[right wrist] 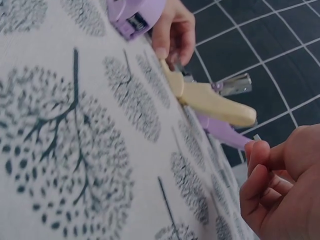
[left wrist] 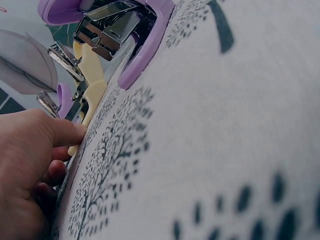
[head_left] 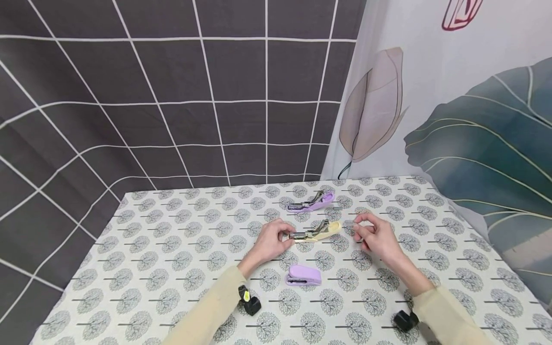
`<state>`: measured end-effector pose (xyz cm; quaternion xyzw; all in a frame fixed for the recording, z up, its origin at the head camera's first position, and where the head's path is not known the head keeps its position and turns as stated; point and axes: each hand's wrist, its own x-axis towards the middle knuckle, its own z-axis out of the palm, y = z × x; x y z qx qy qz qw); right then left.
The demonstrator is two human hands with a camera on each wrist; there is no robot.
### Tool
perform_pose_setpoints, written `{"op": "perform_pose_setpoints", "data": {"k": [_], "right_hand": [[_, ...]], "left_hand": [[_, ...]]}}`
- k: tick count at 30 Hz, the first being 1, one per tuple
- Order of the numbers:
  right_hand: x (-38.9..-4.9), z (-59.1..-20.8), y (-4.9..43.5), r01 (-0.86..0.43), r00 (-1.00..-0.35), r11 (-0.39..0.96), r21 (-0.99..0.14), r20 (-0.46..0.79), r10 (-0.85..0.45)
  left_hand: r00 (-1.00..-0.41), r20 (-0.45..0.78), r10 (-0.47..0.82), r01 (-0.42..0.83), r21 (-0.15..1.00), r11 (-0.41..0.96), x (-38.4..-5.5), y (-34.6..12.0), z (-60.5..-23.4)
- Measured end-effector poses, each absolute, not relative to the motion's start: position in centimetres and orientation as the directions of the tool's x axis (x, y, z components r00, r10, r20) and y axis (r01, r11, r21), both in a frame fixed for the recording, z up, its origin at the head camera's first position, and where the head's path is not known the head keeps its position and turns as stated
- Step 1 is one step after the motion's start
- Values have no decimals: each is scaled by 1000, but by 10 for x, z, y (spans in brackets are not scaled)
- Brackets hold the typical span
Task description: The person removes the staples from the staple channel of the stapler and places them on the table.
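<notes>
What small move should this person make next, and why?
Probably bring the small strip, perhaps staples, pinched in the right hand over to the yellow stapler: it lies open, and the left hand holds its end.

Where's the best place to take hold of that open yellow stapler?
I'd likely pinch the yellow stapler at its right end, coming from the right: that end is smooth and bare, while metal parts stand up mid-body and the left hand grips the other end.

Yellow stapler partly behind left fingers, near purple stapler cropped in wrist views, right fingers' sliver indistinct
</notes>
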<state>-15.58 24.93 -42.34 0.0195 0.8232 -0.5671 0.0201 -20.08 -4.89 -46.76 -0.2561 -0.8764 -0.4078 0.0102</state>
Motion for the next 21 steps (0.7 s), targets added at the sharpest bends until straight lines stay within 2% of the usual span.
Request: {"op": "perform_pose_setpoints", "data": {"k": [21], "right_hand": [[-158, -445, 250, 25, -999, 520, -854, -38, -14]], "left_hand": [[-864, 245, 439, 467, 715, 520, -202, -49, -469]]}}
